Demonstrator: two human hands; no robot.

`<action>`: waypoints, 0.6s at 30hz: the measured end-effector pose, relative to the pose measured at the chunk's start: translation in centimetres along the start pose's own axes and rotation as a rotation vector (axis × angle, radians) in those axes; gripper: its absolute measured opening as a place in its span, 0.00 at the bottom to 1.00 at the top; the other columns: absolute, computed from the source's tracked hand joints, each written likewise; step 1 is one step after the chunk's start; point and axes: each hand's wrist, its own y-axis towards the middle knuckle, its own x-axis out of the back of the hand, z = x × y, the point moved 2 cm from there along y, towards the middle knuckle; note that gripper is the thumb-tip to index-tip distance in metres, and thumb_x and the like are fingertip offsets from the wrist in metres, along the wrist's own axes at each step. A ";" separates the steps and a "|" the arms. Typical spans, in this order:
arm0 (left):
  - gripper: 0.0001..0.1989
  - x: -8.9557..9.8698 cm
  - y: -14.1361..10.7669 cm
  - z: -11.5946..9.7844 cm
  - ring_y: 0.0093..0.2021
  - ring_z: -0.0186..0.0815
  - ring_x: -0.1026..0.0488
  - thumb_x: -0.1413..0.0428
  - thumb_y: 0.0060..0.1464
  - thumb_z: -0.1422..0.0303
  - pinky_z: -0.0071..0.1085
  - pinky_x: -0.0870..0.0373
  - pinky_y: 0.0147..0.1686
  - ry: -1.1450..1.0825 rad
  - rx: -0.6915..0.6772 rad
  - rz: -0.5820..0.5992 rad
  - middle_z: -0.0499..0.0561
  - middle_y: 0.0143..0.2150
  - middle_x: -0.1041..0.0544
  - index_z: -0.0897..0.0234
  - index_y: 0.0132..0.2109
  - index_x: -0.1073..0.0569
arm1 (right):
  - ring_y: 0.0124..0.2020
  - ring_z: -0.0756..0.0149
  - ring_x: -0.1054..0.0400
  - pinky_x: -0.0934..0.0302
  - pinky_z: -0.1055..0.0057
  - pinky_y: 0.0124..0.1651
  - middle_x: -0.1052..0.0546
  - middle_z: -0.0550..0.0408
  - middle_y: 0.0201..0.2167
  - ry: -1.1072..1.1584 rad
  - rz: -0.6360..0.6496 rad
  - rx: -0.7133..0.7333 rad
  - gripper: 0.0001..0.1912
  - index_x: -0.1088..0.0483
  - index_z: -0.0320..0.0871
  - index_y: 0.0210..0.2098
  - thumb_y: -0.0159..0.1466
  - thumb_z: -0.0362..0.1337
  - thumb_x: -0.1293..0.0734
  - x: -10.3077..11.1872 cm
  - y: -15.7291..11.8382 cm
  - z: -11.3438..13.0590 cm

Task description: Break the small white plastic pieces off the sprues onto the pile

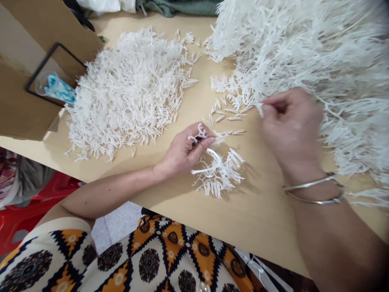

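One cardboard box point(18, 107): stands at the far left of the table point(258, 231), a black rectangular frame point(41, 66) against its side and a clear container with a blue-and-white item point(62, 89) within the frame's outline.
Red plastic stool point(9, 221): below the table edge at the lower left, with grey and patterned cloth point(30, 178) above it.
Left-hand pile point(130, 93): a broad, low mound of short white sprigs on the table, its left edge reaching the black frame.
Left hand point(187, 150): thumb and fingers pinched on a slim bunch of white sprigs point(221, 138) that points right; a forked white piece point(199, 133) shows above the thumb.
Small clump point(219, 174): branched white pieces on the table, just beside the left hand on its near side.
Loose white bits point(223, 115): scattered between the two hands, near the edge of the larger heap.
Right hand point(293, 125): blurred, thumb and forefinger pinched on a white strand point(260, 108); two silver bangles point(316, 190) circle the wrist.
Larger heap point(304, 52): long, tangled white branched strands filling the upper right of the table, spreading behind and beyond the right hand.
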 end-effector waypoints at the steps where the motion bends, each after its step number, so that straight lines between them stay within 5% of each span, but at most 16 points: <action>1: 0.11 -0.1 -0.1 0.1 0.37 0.29 0.26 0.44 0.71 0.60 0.27 0.29 0.36 -0.006 0.007 0.002 0.49 0.37 0.21 0.63 0.46 0.25 | 0.36 0.58 0.23 0.28 0.55 0.46 0.17 0.51 0.36 -0.008 -0.010 -0.021 0.08 0.24 0.49 0.37 0.62 0.29 0.32 0.4 0.2 -0.2; 3: 0.12 -0.2 -0.1 0.2 0.35 0.28 0.28 0.44 0.71 0.58 0.26 0.30 0.35 -0.032 0.039 -0.015 0.48 0.36 0.22 0.63 0.46 0.25 | 0.37 0.57 0.22 0.27 0.56 0.45 0.16 0.50 0.36 0.024 -0.080 0.022 0.08 0.22 0.46 0.37 0.61 0.29 0.31 0.9 0.2 0.1; 7: 0.14 -0.3 0.1 0.1 0.29 0.26 0.32 0.42 0.69 0.55 0.26 0.33 0.31 -0.122 0.108 -0.050 0.46 0.33 0.24 0.62 0.46 0.24 | 0.47 0.57 0.18 0.26 0.54 0.56 0.14 0.52 0.45 0.143 0.112 0.135 0.12 0.20 0.48 0.47 0.69 0.32 0.34 0.2 -0.8 2.1; 10: 0.15 -0.1 0.2 -0.2 0.28 0.26 0.32 0.41 0.68 0.53 0.26 0.33 0.29 -0.215 0.137 -0.036 0.45 0.31 0.26 0.62 0.46 0.24 | 0.54 0.55 0.20 0.28 0.50 0.62 0.15 0.52 0.51 0.121 0.133 0.149 0.13 0.21 0.52 0.50 0.73 0.34 0.36 0.2 -1.2 2.7; 15: 0.16 -0.1 0.1 -0.7 0.29 0.26 0.30 0.41 0.68 0.53 0.26 0.31 0.31 -0.233 0.068 0.121 0.46 0.32 0.24 0.63 0.45 0.23 | 0.47 0.51 0.21 0.27 0.49 0.56 0.16 0.46 0.44 0.089 -0.011 0.103 0.13 0.20 0.50 0.46 0.74 0.35 0.38 0.7 -0.9 1.7; 18: 0.17 -0.2 0.0 -0.9 0.29 0.27 0.29 0.41 0.68 0.53 0.26 0.30 0.32 -0.205 0.051 0.236 0.48 0.33 0.21 0.64 0.46 0.22 | 0.47 0.52 0.22 0.28 0.50 0.56 0.16 0.46 0.43 0.041 0.035 0.164 0.12 0.21 0.48 0.44 0.73 0.33 0.38 -0.2 -1.1 1.3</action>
